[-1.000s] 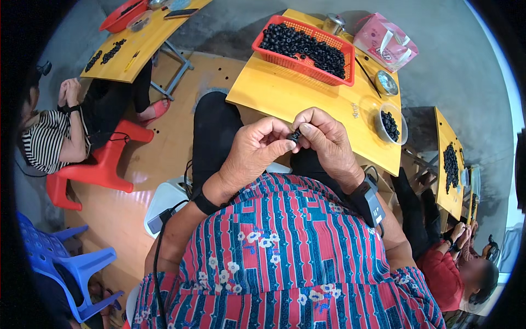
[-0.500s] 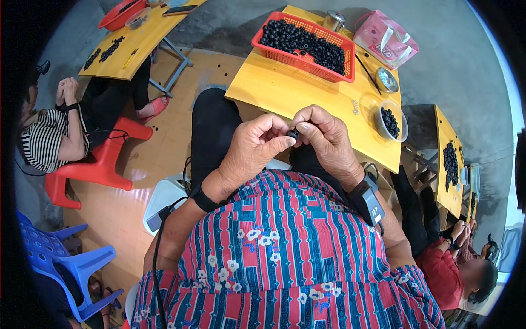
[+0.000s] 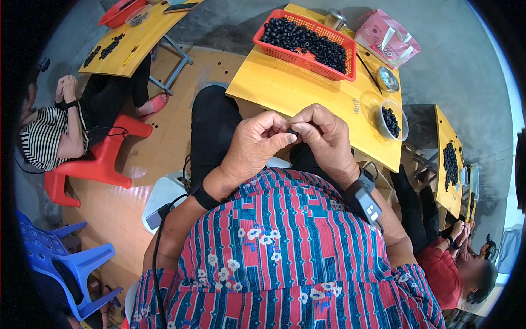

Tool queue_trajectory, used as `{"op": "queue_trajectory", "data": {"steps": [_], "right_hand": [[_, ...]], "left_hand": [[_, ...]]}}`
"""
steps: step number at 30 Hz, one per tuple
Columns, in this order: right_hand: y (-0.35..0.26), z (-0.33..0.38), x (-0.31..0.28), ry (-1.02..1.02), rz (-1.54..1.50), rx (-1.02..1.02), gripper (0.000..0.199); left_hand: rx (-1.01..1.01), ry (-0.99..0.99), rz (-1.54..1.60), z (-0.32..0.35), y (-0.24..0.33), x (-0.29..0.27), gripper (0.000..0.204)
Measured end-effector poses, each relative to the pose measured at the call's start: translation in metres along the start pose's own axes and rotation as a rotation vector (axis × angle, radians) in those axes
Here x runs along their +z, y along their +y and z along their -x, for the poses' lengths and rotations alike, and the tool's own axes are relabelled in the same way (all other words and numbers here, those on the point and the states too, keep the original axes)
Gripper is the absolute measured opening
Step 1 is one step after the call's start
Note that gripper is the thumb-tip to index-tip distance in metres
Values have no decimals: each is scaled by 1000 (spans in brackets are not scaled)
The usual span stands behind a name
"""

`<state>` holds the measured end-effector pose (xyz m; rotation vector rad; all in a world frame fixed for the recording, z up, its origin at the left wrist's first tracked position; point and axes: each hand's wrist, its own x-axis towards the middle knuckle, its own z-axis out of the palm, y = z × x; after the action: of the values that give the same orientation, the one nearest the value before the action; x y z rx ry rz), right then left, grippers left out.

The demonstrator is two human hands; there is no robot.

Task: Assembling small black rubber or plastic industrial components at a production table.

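My left hand [image 3: 256,141] and my right hand [image 3: 327,137] meet above my lap, just short of the table's near edge. Both are closed in a pinch, thumbs against bent fingers. Between their tips is a small round black part [image 3: 293,131], mostly covered by the fingers, so its exact kind is hidden. Many similar black ring-like parts fill a red plastic basket [image 3: 298,62] on the yellow table [image 3: 279,90]. More lie in a clear plastic tub [image 3: 404,131] at the table's right edge.
A metal bowl [image 3: 388,80], a dark thin stick [image 3: 369,73], a metal canister [image 3: 335,20] and a pink bag [image 3: 385,39] stand beyond the basket's right side. Red stool [image 3: 104,164] and blue chair [image 3: 82,263] are at left. People sit at other tables on both sides.
My right hand has turned slightly at the wrist, and the fingers now cover more of the black part. My left hand stays nearly in place.
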<state>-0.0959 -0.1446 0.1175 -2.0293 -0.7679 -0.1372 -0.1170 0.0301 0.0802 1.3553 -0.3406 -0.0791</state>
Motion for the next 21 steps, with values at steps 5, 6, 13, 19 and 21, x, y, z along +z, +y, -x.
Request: {"op": "queue_trajectory", "data": {"steps": [5,6,13,19,21], "right_hand": [[6,5,7,22,-831,398,9],[8,7,8,23,-831,400,9],[14,12,12,80,-898,454,10],[13,16,16,119,-670,315,11],[13,16,14,121,-649,326,12]], "left_hand": [[-27,-30,74,2,-3,0,10],[-28,-31,74,2,-3,0,10],[-40,-28,53,1,-5,0,4],[-32,-9,7,3,-15,-2,8],[-41,-7,-15,3,-15,-2,10]]}}
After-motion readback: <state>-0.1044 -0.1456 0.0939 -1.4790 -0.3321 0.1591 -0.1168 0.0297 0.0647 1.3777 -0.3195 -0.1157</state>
